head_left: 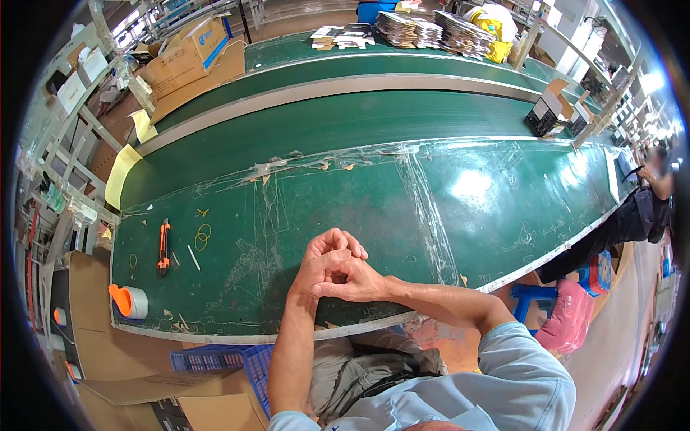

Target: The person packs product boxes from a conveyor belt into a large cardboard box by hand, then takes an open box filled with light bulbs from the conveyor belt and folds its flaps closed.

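My two hands are folded together just above the near edge of the green worktable (359, 208). Fingers curled, my left hand (315, 266) rests against my right hand (357, 281), which is closed around part of it. No object shows in either one, though the inside of the clasp is hidden. Off to the left on the tabletop lies an orange and black utility knife (164, 248). Beside it are yellow rubber bands (203, 237) and a thin white stick (193, 257). An orange tape dispenser (129, 302) stands at the table's left corner.
Beyond the table runs a green conveyor belt (345, 118) with a metal rail. Small open boxes (548, 113) stand at its right; stacks of flat cartons (410, 32) lie behind. Blue crates (215, 358) and cardboard sit below left. Another person (647, 197) is at the far right, near stools.
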The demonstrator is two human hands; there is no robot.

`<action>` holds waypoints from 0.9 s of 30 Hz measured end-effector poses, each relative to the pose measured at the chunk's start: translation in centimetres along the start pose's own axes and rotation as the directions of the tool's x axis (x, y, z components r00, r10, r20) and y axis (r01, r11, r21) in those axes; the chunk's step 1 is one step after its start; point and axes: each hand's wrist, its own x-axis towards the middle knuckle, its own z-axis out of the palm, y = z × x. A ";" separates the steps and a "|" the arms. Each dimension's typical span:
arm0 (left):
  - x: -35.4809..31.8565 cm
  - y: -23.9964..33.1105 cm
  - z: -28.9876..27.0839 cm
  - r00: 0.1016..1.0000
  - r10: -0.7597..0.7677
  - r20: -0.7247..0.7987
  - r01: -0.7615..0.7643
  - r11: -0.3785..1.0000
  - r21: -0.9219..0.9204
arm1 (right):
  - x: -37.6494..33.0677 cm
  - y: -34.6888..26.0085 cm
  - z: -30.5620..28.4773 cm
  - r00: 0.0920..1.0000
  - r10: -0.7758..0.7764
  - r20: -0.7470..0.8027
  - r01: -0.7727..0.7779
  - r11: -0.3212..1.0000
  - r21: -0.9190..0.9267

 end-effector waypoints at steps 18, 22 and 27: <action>0.1 0.2 0.5 0.998 -0.002 -0.066 -0.002 0.998 -0.058 | 0.1 -1.0 -0.6 0.990 0.128 0.051 -0.130 0.991 0.024; 0.1 0.0 0.2 0.999 0.022 -0.024 -0.023 0.999 -0.025 | 0.2 -1.1 -0.5 0.991 0.124 0.058 -0.126 0.991 0.035; 0.2 0.1 0.2 1.000 0.019 0.003 -0.019 1.000 -0.019 | 0.2 -0.9 -0.5 0.993 0.104 0.052 -0.106 0.994 0.023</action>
